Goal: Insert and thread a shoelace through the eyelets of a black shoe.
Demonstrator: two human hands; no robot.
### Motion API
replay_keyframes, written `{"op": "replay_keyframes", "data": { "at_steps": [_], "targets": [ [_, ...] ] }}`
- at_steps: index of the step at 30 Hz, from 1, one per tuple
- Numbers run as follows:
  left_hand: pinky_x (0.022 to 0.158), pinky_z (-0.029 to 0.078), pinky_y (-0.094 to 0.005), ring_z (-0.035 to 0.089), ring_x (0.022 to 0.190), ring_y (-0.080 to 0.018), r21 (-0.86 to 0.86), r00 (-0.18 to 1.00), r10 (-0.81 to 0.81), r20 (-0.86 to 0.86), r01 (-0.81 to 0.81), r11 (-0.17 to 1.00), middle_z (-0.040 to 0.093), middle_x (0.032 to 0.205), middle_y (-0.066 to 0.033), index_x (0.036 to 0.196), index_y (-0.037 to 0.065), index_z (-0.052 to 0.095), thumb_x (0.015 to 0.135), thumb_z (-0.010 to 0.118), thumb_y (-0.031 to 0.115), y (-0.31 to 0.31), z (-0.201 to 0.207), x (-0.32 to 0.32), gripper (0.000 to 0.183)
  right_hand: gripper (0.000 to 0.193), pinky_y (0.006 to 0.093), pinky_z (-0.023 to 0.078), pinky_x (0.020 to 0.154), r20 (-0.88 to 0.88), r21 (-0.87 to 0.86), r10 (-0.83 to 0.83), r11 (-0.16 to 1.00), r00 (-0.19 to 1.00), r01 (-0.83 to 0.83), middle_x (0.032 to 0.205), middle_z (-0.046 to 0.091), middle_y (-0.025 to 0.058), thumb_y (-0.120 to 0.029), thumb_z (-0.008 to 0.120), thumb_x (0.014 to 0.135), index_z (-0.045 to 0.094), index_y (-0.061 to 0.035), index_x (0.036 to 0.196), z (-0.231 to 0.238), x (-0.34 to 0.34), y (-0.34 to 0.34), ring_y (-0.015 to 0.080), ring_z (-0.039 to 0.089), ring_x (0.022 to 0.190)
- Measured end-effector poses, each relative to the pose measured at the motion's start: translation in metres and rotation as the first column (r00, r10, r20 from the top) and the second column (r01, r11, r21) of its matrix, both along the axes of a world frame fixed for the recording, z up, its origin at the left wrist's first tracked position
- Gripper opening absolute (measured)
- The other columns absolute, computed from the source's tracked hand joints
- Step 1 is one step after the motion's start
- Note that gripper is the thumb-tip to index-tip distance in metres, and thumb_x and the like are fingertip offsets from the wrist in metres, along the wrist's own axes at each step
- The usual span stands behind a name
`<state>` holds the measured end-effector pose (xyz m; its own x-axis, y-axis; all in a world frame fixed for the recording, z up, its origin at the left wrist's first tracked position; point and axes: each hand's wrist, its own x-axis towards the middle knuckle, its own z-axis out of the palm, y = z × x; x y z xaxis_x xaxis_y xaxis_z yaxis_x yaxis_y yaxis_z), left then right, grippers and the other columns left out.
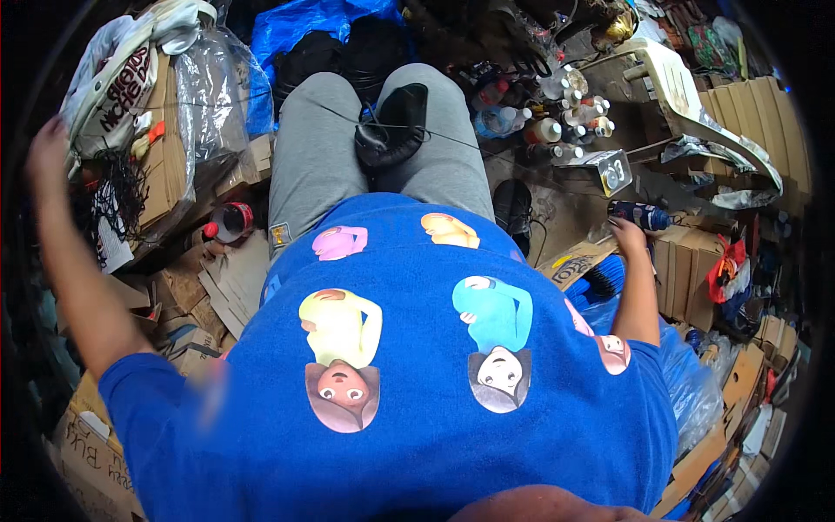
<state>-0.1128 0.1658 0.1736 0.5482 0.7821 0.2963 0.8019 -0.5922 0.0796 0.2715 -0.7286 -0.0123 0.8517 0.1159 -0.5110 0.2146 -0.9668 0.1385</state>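
A black shoe (393,130) rests between my knees on the grey trousers (317,152). From it a thin dark thread (461,144) stretches taut out to both sides, toward my spread hands. My left hand (48,155), smeared by motion, is far out at the left by a white printed cloth bag (122,74); its fingers look closed on the thread. At the right, my right hand (628,235) is raised with its fingers pinched together, just beside a dark blue bottle (641,214). The thread's ends at the fingers are too fine to make out.
Several small bottles (565,113) stand at the far right, near a broken white plastic chair (665,83). A second black shoe (513,209) lies by my right leg. Cardboard (161,165), clear plastic (209,87) and a red-labelled bottle (232,223) crowd the left.
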Motion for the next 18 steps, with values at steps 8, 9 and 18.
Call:
{"op": "replay_keyframes", "data": {
  "at_steps": [8, 9, 18],
  "targets": [
    [0.094, 0.043, -0.0363, 0.054, 0.110, -0.0295, -0.284, 0.265, -0.819, 0.510, 0.950, 0.130, 0.056, 0.120, -0.0121, 0.113, 0.012, 0.062, 0.072, 0.072, 0.018, -0.340, -0.128, 0.187, 0.042, 0.022, 0.0273, 0.045, 0.079, 0.079, 0.924, 0.479, 0.294, 0.874, -0.244, 0.091, 0.062, 0.0079, -0.006, 0.064, 0.077, 0.067, -0.0056, 0.100, 0.026, -0.053, 0.286, 0.0163, 0.058, 0.087],
    [0.090, 0.045, -0.0377, 0.056, 0.105, -0.0307, -0.408, 0.336, -0.818, 0.467, 0.902, 0.138, 0.059, 0.113, -0.0136, 0.108, 0.008, 0.063, 0.071, 0.073, 0.020, -0.351, -0.123, 0.197, 0.040, 0.020, 0.0256, 0.046, 0.077, 0.037, 0.962, 0.492, 0.218, 0.870, -0.164, 0.090, 0.062, 0.0062, -0.004, 0.067, 0.074, 0.068, -0.0046, 0.094, 0.040, -0.061, 0.305, 0.0137, 0.059, 0.084],
    [0.085, 0.044, -0.0317, 0.057, 0.095, -0.0232, -0.773, 0.519, -0.759, 0.392, 0.634, 0.035, 0.061, 0.096, -0.0104, 0.096, 0.001, 0.063, 0.071, 0.073, 0.013, -0.347, -0.134, 0.225, 0.030, 0.019, 0.0256, 0.049, 0.073, 0.075, 0.879, 0.562, 0.353, 0.824, -0.321, 0.082, 0.060, 0.0016, 0.001, 0.068, 0.070, 0.070, -0.0079, 0.087, 0.040, -0.059, 0.338, 0.0123, 0.060, 0.081]
  ]
}}
